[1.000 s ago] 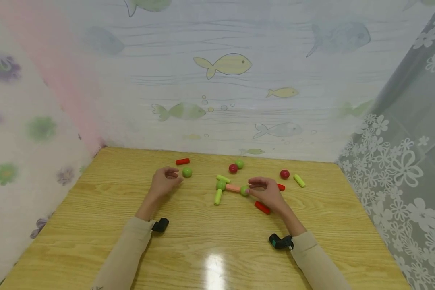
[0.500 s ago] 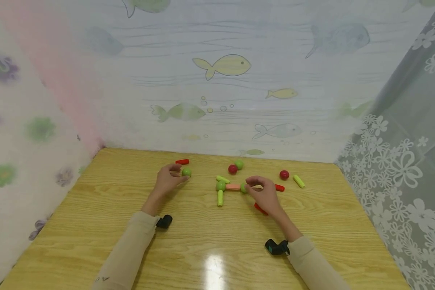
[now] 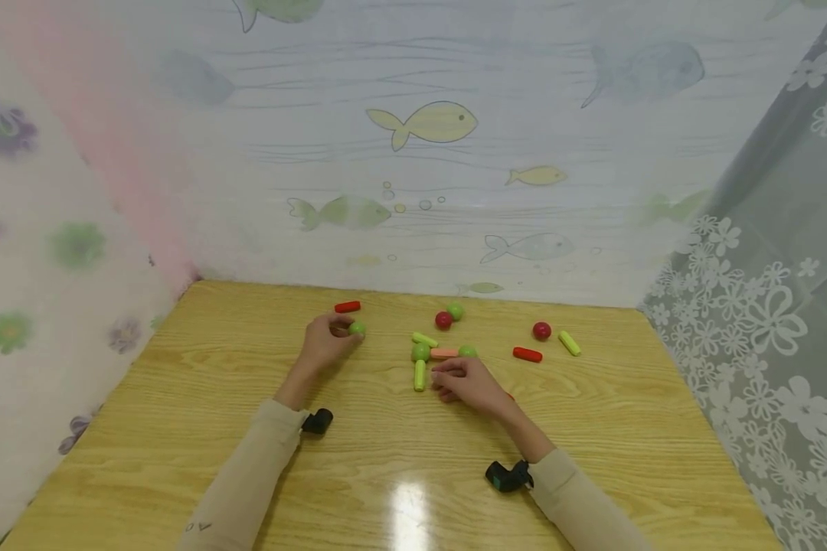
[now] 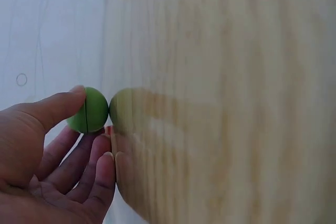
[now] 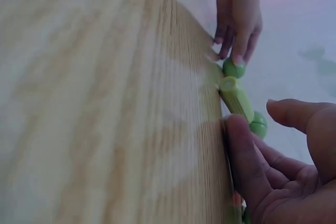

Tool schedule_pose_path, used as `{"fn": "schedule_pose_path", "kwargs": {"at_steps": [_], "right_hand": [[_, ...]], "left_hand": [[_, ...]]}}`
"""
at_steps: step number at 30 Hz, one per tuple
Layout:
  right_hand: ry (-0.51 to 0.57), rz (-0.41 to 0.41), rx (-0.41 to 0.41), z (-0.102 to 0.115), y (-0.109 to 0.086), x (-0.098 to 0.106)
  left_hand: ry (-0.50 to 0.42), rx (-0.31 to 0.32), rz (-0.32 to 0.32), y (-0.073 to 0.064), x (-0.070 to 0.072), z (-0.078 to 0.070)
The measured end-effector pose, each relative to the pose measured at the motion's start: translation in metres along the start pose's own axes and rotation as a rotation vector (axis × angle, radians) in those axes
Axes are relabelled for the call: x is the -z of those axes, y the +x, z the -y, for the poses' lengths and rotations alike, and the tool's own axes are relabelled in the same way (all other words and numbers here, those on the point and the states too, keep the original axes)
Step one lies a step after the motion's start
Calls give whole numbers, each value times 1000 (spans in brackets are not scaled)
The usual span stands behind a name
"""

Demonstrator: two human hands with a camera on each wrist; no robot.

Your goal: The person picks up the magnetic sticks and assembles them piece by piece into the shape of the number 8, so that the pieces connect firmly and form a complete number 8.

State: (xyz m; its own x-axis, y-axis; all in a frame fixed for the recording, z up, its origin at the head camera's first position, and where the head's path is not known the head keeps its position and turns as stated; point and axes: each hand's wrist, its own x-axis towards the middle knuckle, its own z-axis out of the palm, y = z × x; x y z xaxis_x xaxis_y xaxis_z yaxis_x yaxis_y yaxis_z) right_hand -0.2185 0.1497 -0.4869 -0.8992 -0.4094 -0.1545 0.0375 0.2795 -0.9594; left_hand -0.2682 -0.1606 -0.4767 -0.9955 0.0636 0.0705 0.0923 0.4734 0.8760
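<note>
My left hand [image 3: 324,341] has its thumb and fingers around a green ball [image 4: 93,110], which sits on the table with a seam down its side. My right hand [image 3: 474,384] hovers low, thumb apart from the fingers and nothing held. Just left of its fingertips lies a yellow-green stick [image 3: 420,375], joined or touching a second green ball [image 3: 421,352]. From that ball an orange stick [image 3: 444,353] reaches to a third green ball [image 3: 467,352], and another yellow-green stick [image 3: 425,339] lies behind. A red stick [image 3: 511,397] is mostly hidden by my right hand.
On the wooden table [image 3: 372,474] are a red stick [image 3: 348,307] at back left, a dark red ball [image 3: 443,320] beside a green ball [image 3: 455,311], another dark red ball [image 3: 541,330], a yellow-green stick [image 3: 569,343] and a red stick [image 3: 527,354]. A fish-patterned curtain [image 3: 413,168] hangs behind.
My left hand has moved right and taken hold of the green ball. My right hand has left the ball at the orange stick's end and moved left and nearer, toward the front yellow-green stick.
</note>
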Motion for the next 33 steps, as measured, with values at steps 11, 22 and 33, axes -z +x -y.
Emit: {"fn": "schedule_pose_path", "kwargs": {"at_steps": [11,22,33], "right_hand": [[-5,41,-42,7,11,-8],[-36,-28,-90,7,23,-21],[-39,-102,-87,16,22,-27]], "left_hand": [[-11,50,196,-27,-9,-11],[-60,27,344,-55,-34,-29],[-32,-14,355,-67,-50,-38]]}}
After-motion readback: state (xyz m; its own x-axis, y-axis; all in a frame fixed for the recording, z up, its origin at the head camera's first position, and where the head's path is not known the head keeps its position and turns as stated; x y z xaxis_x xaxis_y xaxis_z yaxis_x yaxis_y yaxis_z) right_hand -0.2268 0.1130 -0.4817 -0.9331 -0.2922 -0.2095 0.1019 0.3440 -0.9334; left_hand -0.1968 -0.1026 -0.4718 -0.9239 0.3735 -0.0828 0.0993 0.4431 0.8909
